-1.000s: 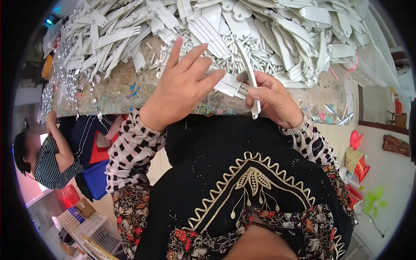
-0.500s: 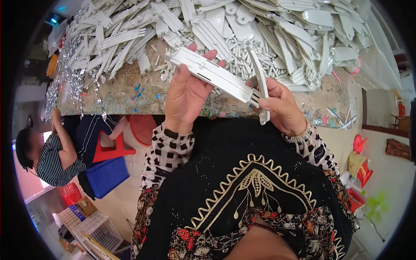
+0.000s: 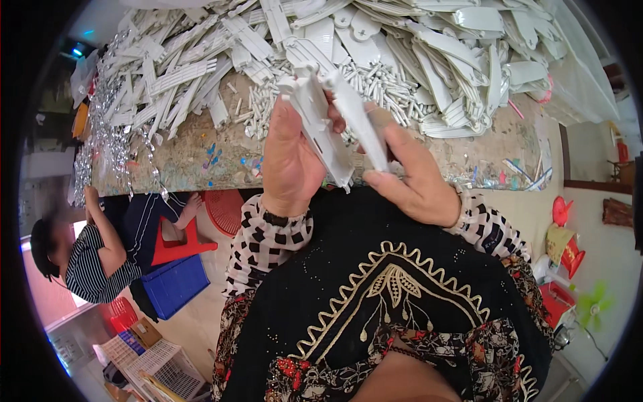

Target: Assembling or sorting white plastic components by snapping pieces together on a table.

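My left hand (image 3: 293, 157) is closed on a long white plastic channel piece (image 3: 317, 127), its ribbed inner side tilted toward the right. In my right hand (image 3: 416, 167) is a curved white plastic cover piece (image 3: 358, 120), pinched between thumb and fingers. The two pieces stand close side by side, upper ends nearly together, above the table's front edge. Whether they touch at the top I cannot tell. Behind my hands lies a heap of small white plastic pins (image 3: 380, 86).
Large piles of white plastic parts (image 3: 442, 40) cover the back of the worn table (image 3: 234, 157). Silver tinsel (image 3: 114, 134) hangs at its left end. A person in a striped shirt (image 3: 100, 261) sits at left by a red stool (image 3: 177, 244) and a blue crate (image 3: 175, 285).
The channel piece has swung from lying slantwise to more upright. My right hand has turned the cover piece and brought it alongside, its upper end now near the channel's top.
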A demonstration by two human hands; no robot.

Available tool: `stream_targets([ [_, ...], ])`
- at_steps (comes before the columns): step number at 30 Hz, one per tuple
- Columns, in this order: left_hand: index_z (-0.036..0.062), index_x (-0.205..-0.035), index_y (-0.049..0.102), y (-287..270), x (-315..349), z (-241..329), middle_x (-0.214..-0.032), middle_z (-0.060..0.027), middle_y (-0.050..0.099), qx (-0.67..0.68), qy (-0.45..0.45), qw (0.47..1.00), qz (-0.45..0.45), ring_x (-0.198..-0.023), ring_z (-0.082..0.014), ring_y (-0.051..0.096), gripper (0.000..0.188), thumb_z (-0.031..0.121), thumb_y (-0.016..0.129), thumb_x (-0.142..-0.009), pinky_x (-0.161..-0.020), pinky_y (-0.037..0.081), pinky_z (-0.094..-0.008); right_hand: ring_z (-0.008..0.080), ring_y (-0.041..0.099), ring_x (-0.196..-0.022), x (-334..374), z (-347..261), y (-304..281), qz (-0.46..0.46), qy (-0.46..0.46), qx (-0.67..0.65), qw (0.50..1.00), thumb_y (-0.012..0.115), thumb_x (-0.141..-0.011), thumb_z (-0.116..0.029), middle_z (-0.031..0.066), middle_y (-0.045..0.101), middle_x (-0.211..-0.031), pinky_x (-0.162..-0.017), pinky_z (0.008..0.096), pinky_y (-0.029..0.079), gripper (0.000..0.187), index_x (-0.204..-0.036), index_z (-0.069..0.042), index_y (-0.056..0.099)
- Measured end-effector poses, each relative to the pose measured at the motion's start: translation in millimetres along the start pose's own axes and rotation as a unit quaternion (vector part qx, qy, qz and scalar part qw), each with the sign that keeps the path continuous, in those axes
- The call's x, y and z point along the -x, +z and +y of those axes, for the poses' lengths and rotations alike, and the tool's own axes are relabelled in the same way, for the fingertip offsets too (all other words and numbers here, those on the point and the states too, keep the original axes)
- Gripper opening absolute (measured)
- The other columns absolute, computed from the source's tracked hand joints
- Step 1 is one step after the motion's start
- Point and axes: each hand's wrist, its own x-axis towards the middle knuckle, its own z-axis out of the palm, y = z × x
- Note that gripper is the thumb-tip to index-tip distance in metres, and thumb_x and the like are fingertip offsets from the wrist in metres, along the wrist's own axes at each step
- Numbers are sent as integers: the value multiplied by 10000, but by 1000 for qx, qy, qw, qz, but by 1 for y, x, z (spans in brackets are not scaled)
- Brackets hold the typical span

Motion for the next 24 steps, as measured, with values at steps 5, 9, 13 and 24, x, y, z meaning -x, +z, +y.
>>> stream_targets([
  [5, 5, -1353, 370, 8, 2, 2, -1292, -233, 513, -46, -29, 998, -41, -1147, -243, 548, 574, 254, 631, -908, -1022, 406, -377, 256, 489, -782, -3, 9, 0, 15, -66, 58, 996, 602, -903, -204, 149, 478, -929, -731, 337, 437, 688, -1470, -23, 257],
  [9, 6, -1367, 386, 4, 5, 10, -1318, -271, 489, -212, -14, 976, -46, -1245, -318, 485, 586, 269, 624, -901, -1060, 362, -397, 297, 484, -995, -1, 2, -9, -50, -2, 61, 997, 590, -907, -173, 186, 447, -1159, -883, 340, 391, 653, -1451, 1, 273],
  [13, -31, -1359, 372, 7, 6, 14, -1251, -203, 563, -210, -14, 974, -80, -1148, -238, 555, 611, 178, 672, -870, -996, 423, -359, 320, 507, -1059, 2, 3, -12, -93, 18, 66, 993, 589, -903, -153, 213, 451, -1313, -952, 354, 392, 634, -1432, 30, 291],
  [24, -47, -1381, 360, 13, 2, 13, -1283, -196, 544, -215, -27, 969, -120, -1150, -231, 551, 604, 130, 649, -881, -1001, 418, -356, 355, 504, -1016, 4, -19, -25, -116, 51, 125, 984, 632, -879, -141, 216, 470, -1262, -912, 381, 409, 668, -1434, 12, 293],
])
